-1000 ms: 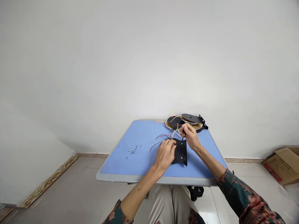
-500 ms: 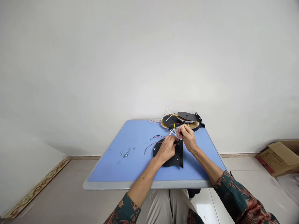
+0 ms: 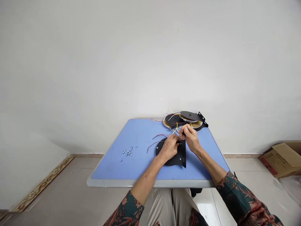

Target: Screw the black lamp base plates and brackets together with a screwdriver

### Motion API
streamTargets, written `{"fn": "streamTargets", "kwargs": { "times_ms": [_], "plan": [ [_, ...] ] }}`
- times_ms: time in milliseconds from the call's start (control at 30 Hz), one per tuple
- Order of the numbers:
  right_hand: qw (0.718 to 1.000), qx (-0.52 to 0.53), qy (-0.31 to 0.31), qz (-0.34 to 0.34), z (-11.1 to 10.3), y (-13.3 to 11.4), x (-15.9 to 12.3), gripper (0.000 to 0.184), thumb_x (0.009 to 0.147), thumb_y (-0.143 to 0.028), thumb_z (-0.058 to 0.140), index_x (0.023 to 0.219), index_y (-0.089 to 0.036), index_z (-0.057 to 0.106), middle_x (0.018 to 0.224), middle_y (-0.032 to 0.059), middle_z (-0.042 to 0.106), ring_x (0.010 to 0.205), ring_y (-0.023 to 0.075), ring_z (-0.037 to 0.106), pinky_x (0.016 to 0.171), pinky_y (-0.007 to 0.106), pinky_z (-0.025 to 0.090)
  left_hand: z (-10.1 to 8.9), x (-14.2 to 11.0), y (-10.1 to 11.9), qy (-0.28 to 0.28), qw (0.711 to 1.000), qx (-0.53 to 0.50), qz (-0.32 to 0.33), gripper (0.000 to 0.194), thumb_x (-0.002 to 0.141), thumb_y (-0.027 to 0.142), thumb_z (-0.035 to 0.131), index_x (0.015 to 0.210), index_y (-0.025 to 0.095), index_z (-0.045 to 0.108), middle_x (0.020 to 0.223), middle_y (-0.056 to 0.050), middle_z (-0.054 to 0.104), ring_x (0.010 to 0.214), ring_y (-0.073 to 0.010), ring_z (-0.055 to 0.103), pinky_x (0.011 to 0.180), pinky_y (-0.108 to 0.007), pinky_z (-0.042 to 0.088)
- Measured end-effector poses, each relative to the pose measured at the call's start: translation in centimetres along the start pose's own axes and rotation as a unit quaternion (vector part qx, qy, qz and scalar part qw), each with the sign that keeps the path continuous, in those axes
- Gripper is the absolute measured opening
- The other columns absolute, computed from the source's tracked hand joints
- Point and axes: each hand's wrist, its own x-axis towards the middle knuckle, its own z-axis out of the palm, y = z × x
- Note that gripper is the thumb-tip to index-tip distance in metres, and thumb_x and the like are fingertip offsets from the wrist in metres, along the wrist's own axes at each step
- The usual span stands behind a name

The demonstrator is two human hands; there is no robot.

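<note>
Black metal disc (image 3: 172, 161) with a flat bracket edge is lying near the front edge of the surface (image 3: 113, 166), about midway along, and you're working right over it. Your left hand (image 3: 167, 149) is resting across the disc, fingers curling in toward the wires, though I can't tell if they're pinching anything. Your right hand (image 3: 191, 138) is pressing its fingertips together on something small and dark, just above the disc and up against your left. Red wires (image 3: 158, 136) are curving out to the left, a yellow wire (image 3: 175, 129) is running up toward a stack of gold-backed discs (image 3: 182, 121) at the back edge, and small metal fasteners (image 3: 128, 153) are lying scattered toward the left edge.
</note>
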Motion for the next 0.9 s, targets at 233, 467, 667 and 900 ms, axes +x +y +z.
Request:
{"fn": "streamTargets", "kwargs": {
  "times_ms": [233, 467, 667, 900],
  "plan": [
    [1.000, -0.009, 0.000, -0.010, -0.1, 0.2, 0.0, 0.042, 0.089, -0.060, 0.062, 0.074, -0.023, 0.051, 0.067, -0.0024, 0.049, 0.058, 0.0121, 0.038, 0.056, 0.027, 0.036, -0.1, 0.0, -0.1, -0.001, 1.000, 0.008, 0.007, 0.028, 0.081, 0.000, 0.052, 0.098, 0.019, 0.062, 0.106, -0.008, 0.067, 0.105, -0.0247, 0.060, 0.098, -0.042, 0.048],
    [0.997, -0.052, 0.058, -0.020, -0.2, 0.3, 0.0, 0.041, 0.092, -0.059, 0.060, 0.075, -0.023, 0.048, 0.069, -0.0029, 0.053, 0.059, 0.0121, 0.041, 0.059, 0.027, 0.038, -0.1, 0.0, -0.2, 0.004, 1.000, 0.005, 0.020, 0.028, 0.083, -0.001, 0.050, 0.097, 0.020, 0.063, 0.105, -0.007, 0.067, 0.104, -0.0235, 0.060, 0.098, -0.040, 0.048],
    [0.976, -0.213, -0.010, -0.031, 0.3, -0.6, -0.4, 0.029, 0.096, -0.047, 0.056, 0.081, -0.022, 0.058, 0.070, -0.0023, 0.057, 0.063, 0.0137, 0.051, 0.063, 0.027, 0.043, -0.2, 0.0, 0.1, -0.002, 1.000, 0.007, 0.004, 0.027, 0.080, -0.001, 0.052, 0.096, 0.019, 0.063, 0.106, -0.009, 0.066, 0.105, -0.0249, 0.060, 0.095, -0.039, 0.049],
    [0.926, -0.359, 0.029, -0.113, -0.2, -0.8, 0.2, 0.022, 0.094, -0.040, 0.059, 0.086, -0.021, 0.067, 0.081, 0.0007, 0.065, 0.075, 0.0161, 0.057, 0.073, 0.028, 0.046, -0.4, 0.7, 0.5, -0.008, 0.996, -0.060, -0.058, 0.012, 0.087, 0.011, 0.060, 0.088, 0.019, 0.068, 0.094, -0.004, 0.069, 0.089, -0.0208, 0.062, 0.084, -0.032, 0.048]
  ]
}}
